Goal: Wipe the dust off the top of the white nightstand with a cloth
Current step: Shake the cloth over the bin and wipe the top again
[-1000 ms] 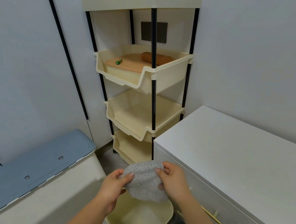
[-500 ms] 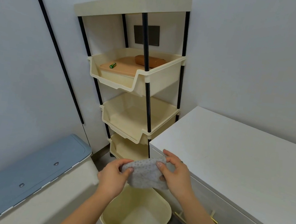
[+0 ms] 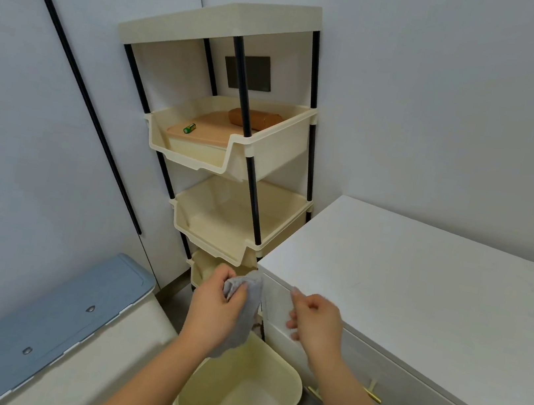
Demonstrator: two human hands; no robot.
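The white nightstand [image 3: 418, 294] fills the right side, its flat top bare, with gold drawer handles on its front. My left hand [image 3: 213, 312] grips a grey cloth [image 3: 248, 307], which hangs down just left of the nightstand's near left corner. My right hand [image 3: 317, 322] is in front of the top drawer, fingers loosely apart, holding nothing and clear of the cloth.
A cream shelf rack [image 3: 229, 169] with black posts stands in the corner behind the nightstand; its upper tray holds a brown roll and a green battery. A cream bin [image 3: 239, 402] sits below my hands. A blue-lidded box [image 3: 44, 318] stands at lower left.
My right hand has let go of the cloth and moved right. The cloth was spread between both hands and now hangs bunched from the left hand alone.
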